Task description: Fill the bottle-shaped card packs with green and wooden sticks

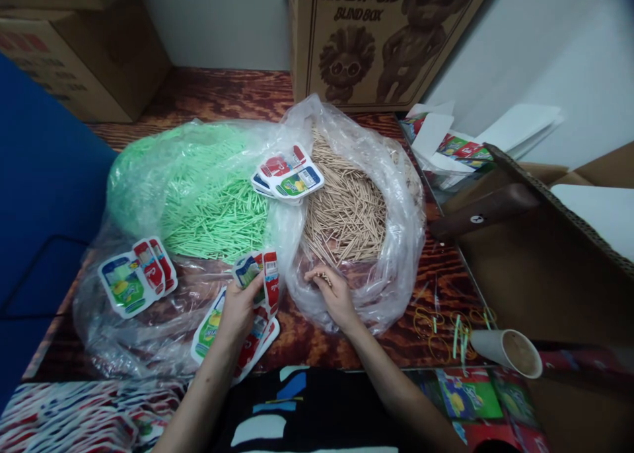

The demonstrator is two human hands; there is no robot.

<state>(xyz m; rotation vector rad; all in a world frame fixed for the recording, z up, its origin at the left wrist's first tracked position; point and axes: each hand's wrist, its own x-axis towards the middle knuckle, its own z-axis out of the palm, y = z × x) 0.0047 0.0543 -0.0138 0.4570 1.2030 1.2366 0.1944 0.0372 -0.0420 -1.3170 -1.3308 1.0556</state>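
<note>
Several cardboard boxes ring the wood-grain worktop (pixel 218 93): a tall box printed BLIND BOX (pixel 386 37) at the far edge, plain cartons (pixel 99 63) at the far left, and an open carton (pixel 535 281) at the right.

Between them lie two clear plastic bags, side by side and touching. The left bag (pixel 143 169) is heaped with green sticks (pixel 218 222). The right bag (pixel 411 228) holds a mound of tan sticks (pixel 347 209), and its mouth gapes toward the person.

A small stack of printed packets (pixel 287 172) rests on top where the bags meet. Another fan of packets (pixel 133 278) lies on the slack plastic at the left, and more packets (pixel 211 327) are spread at the near edge.

A paper cup (pixel 510 350) lies on its side near the right corner, just beside some loose rubber bands (pixel 436 327) and a few stray green sticks.

The left hand (pixel 240 311) is closed around a printed packet (pixel 257 275), held upright above the near spread. The right hand (pixel 337 298) sits at the mouth of the right bag, with its fingers pinched on a few tan sticks.
</note>
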